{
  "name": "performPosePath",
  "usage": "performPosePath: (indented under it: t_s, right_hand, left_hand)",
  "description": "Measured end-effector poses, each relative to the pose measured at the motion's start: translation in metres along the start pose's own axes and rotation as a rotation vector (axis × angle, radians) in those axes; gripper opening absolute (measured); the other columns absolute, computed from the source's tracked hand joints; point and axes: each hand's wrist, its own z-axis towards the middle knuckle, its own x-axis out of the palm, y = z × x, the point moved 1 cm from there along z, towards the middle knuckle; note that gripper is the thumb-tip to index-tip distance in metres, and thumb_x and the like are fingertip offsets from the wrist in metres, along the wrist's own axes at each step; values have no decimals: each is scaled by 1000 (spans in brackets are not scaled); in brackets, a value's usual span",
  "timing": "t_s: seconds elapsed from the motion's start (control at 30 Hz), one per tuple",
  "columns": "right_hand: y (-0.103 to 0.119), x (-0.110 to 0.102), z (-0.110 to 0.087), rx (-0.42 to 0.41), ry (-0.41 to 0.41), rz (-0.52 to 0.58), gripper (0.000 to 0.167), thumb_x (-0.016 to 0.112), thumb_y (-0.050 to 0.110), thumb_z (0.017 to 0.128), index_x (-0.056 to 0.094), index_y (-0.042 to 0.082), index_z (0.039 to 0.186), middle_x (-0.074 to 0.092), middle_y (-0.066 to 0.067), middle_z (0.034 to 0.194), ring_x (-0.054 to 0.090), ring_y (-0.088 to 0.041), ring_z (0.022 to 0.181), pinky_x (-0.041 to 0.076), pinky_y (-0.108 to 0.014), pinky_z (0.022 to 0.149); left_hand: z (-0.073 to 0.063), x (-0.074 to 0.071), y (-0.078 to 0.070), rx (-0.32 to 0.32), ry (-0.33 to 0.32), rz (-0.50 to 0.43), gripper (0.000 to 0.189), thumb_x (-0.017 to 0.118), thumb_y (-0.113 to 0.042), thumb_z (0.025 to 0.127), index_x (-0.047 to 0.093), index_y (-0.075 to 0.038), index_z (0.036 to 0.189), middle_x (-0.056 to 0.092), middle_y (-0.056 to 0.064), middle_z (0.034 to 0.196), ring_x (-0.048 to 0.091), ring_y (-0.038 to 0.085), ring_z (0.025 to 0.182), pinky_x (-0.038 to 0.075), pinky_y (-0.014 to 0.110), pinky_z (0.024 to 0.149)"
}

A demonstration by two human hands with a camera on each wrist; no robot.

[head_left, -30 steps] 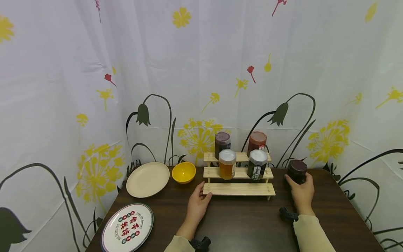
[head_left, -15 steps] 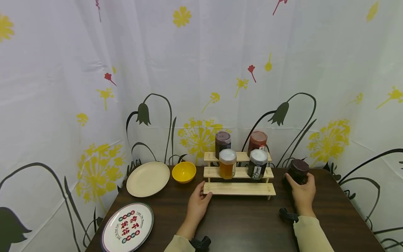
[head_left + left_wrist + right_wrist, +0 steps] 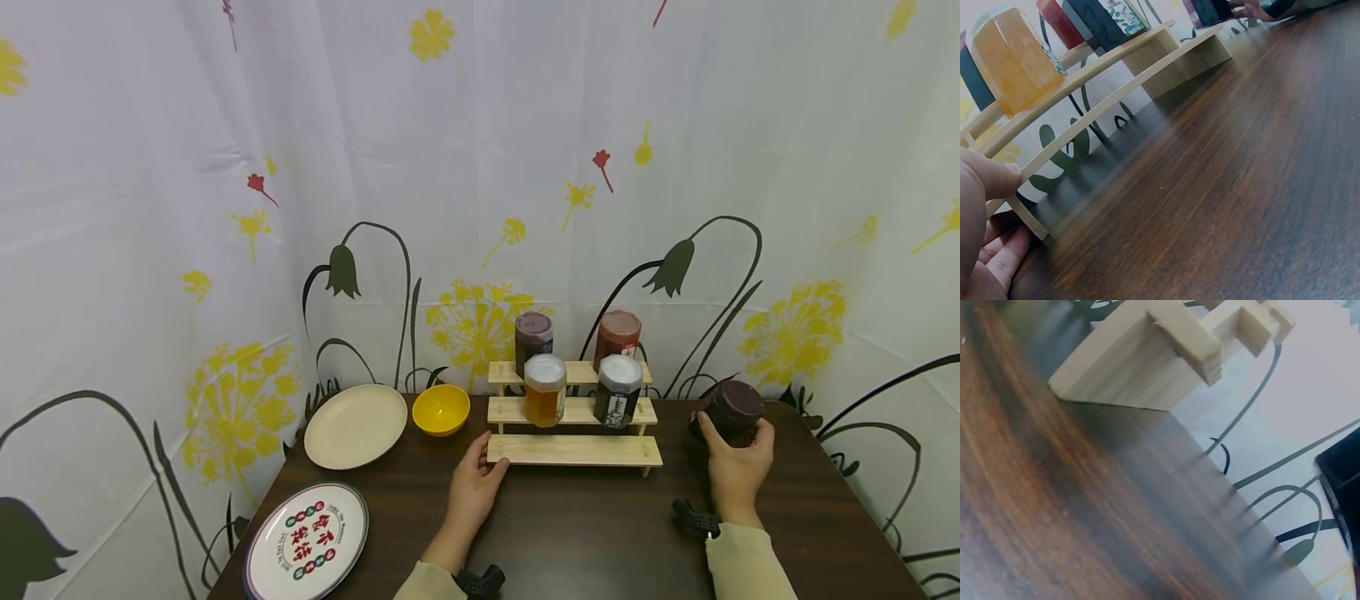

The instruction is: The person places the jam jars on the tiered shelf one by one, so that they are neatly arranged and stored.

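My left hand (image 3: 472, 492) grips the left end of the lowest step of a three-tier wooden rack (image 3: 573, 451). In the left wrist view its thumb lies on the step's edge, with fingers by the leg below. Right of the rack, my right hand (image 3: 738, 475) holds a dark jar (image 3: 737, 403) with a purplish lid, thumb on its left side and fingers on its right. Only a dark edge of this jar shows in the right wrist view. On the middle tier stand an amber jar (image 3: 545, 400) and a black jar (image 3: 618, 402), both white-lidded.
The top tier bears a purple-lidded jar (image 3: 533, 343) and a red jar (image 3: 618, 336). To the left are a yellow bowl (image 3: 441, 410), a cream plate (image 3: 356, 427) and a white plate with red lettering (image 3: 337, 508). A patterned curtain (image 3: 480, 167) hangs behind the table (image 3: 592, 533).
My right hand has moved a little to the right with the dark jar, which now looks raised and more tilted. The left hand stays on the rack. The head view has shifted slightly.
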Motion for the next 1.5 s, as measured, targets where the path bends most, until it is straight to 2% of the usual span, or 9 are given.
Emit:
performPosePath:
  t_s: [0.17, 0.3, 0.53, 0.67, 0.83, 1.07, 1.2, 1.3, 1.5]
  right_hand:
    - [13, 1, 0, -4, -4, 138, 60, 91, -1, 84, 61, 10, 135, 64, 0, 130, 68, -11, 113, 57, -13, 88]
    - [28, -1, 3, -34, 37, 153, 65, 90, -6, 83, 58, 8, 137, 63, -2, 135, 67, -13, 117, 57, -14, 91]
    - [63, -1, 8, -145, 130, -79, 75, 95, -4, 77, 55, 8, 140, 58, 14, 134, 63, -4, 121, 51, -10, 95]
    - [89, 2, 7, -231, 138, -214, 75, 100, 1, 73, 57, 2, 134, 55, 25, 125, 59, 2, 112, 45, -11, 90]
    - [123, 9, 0, -280, 144, -286, 73, 102, 7, 72, 58, -4, 129, 53, 31, 116, 53, 3, 101, 39, -15, 84]
    - [164, 18, -16, -187, 180, -351, 78, 105, 17, 71, 58, 0, 131, 66, -1, 122, 58, -2, 108, 42, -16, 88]
    - [184, 22, -26, -198, 237, -427, 84, 106, 24, 71, 59, 0, 135, 70, -18, 128, 66, -27, 120, 49, -40, 96]
    - [194, 26, -36, -231, 304, -490, 87, 106, 30, 71, 59, 0, 137, 71, -22, 126, 69, -39, 117, 50, -52, 90]
    - [195, 44, -56, -236, 454, -561, 89, 105, 42, 71, 58, -1, 134, 73, -22, 116, 73, -39, 101, 57, -51, 81]
  left_hand:
    - [1, -1, -1, 8, -7, 5, 61, 79, -18, 101, 56, -5, 156, 70, 16, 139, 68, 26, 116, 61, 44, 99]
    - [-1, 0, 0, -3, 1, 2, 61, 79, -18, 102, 56, -5, 157, 70, 16, 139, 69, 25, 117, 62, 42, 99]
    - [0, 0, 1, 4, 1, 6, 61, 78, -17, 102, 56, -5, 157, 69, 16, 138, 68, 25, 116, 61, 39, 96]
    - [0, 0, 0, 1, -1, 5, 61, 78, -17, 102, 56, -4, 157, 69, 16, 138, 67, 27, 117, 61, 42, 98]
    - [0, -1, -2, 1, -2, 7, 61, 79, -16, 101, 56, -4, 157, 70, 16, 138, 67, 27, 117, 60, 45, 100]
    - [0, 0, -2, -9, -1, 10, 61, 79, -16, 101, 56, -5, 156, 70, 16, 137, 68, 26, 116, 61, 42, 98]
    - [0, 0, -3, -9, 1, 9, 61, 79, -16, 101, 56, -5, 157, 70, 16, 137, 68, 26, 116, 61, 43, 99]
    - [0, 0, -2, -12, 2, 10, 61, 79, -16, 101, 56, -5, 157, 70, 16, 137, 67, 25, 116, 61, 43, 99]
    - [1, -1, -1, -7, 9, 10, 61, 78, -17, 102, 56, -5, 157, 69, 16, 138, 67, 25, 116, 61, 41, 98]
